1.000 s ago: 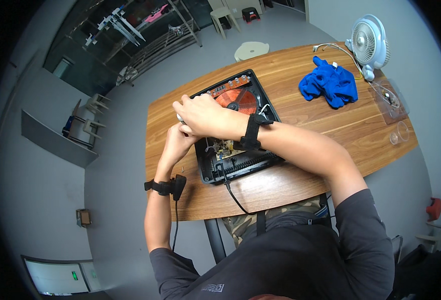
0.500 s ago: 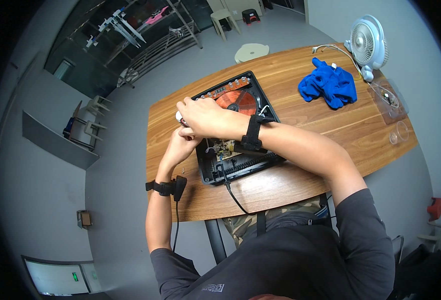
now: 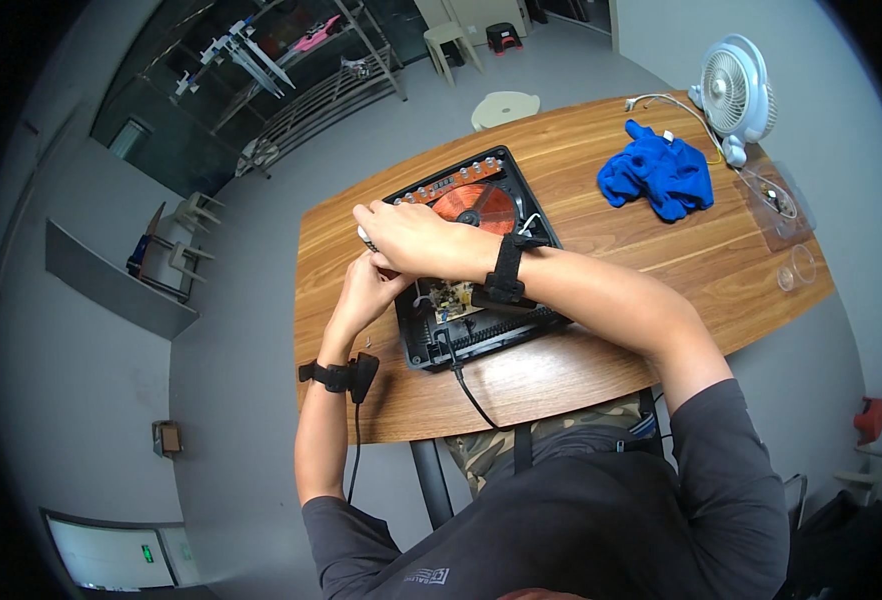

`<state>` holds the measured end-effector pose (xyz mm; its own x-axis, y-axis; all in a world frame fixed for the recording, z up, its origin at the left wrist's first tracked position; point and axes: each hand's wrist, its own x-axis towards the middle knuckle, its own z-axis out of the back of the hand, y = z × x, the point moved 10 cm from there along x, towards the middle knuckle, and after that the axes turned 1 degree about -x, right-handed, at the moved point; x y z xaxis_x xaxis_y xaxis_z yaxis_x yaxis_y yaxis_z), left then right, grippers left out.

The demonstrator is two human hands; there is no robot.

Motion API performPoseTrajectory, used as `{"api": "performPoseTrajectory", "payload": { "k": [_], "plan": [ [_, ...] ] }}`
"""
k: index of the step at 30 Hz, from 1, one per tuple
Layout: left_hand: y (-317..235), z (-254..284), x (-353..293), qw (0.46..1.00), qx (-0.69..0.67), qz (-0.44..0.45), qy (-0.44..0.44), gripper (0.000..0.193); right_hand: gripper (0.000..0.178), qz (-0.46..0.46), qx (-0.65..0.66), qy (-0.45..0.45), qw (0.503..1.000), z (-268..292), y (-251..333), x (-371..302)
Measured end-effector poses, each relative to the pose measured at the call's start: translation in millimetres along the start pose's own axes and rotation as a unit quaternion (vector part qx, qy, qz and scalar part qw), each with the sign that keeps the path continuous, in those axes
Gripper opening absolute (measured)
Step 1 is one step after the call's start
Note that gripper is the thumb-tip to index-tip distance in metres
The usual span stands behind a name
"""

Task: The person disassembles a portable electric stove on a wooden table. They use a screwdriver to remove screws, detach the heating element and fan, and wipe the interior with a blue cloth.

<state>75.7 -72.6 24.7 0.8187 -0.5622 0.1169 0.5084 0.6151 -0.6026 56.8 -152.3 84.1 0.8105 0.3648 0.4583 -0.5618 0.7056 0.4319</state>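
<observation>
An opened induction cooker, a black shell point(image 3: 531, 190), lies on the wooden table. Inside it are a round copper coil point(image 3: 491, 205), an orange control strip point(image 3: 481, 170) with several buttons, and a circuit board point(image 3: 451, 300). Over its left edge, my right hand point(image 3: 411, 237) is closed, fingers curled around a small white object point(image 3: 364, 234) that is mostly hidden. My left hand point(image 3: 364, 293) meets it from below with pinched fingers; what they grip is covered. A tiny screw-like piece point(image 3: 369, 342) rests on the table near my left wrist.
Blue cloth point(image 3: 658, 172) is bunched at the right, with a white fan point(image 3: 736, 90) and its cord behind it. Clear plastic cups point(image 3: 797, 268) stand near the right edge. A black cord point(image 3: 478, 402) runs from the cooker over the table's front edge.
My left hand has shifted slightly up and right, closer under my right hand. Less of the white object shows. The cooker stays in place.
</observation>
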Motion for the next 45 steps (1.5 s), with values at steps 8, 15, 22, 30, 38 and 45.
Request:
{"api": "performPoseTrajectory", "payload": {
  "k": [8,15,22,30,38,45],
  "plan": [
    [4.9,4.8,1.2,0.998,0.023,-0.041,-0.047,0.033,0.036,0.006,0.009,-0.016,1.0,-3.4,2.9,3.2],
    [17.8,4.3,-1.6,0.999,-0.035,-0.002,-0.026,0.029,0.041,0.021,-0.02,0.001,1.0,3.8,13.0,-0.3],
    [15.5,5.6,1.9,0.998,0.011,0.016,-0.067,0.028,0.049,0.018,0.0,-0.028,0.999,1.4,3.1,-0.4],
    [14.4,9.1,-2.3,0.998,-0.046,0.008,-0.05,0.029,0.051,0.017,-0.004,-0.023,1.0,1.3,3.8,-0.1],
    [9.3,11.6,-3.8,0.995,0.006,0.022,-0.094,0.029,0.05,0.012,0.028,-0.049,0.998,0.3,4.1,-4.2],
    [12.0,5.9,-3.2,0.999,0.002,0.015,-0.039,0.03,0.046,-0.008,0.058,-0.022,0.998,-3.8,-1.5,-2.1]
  ]
}}
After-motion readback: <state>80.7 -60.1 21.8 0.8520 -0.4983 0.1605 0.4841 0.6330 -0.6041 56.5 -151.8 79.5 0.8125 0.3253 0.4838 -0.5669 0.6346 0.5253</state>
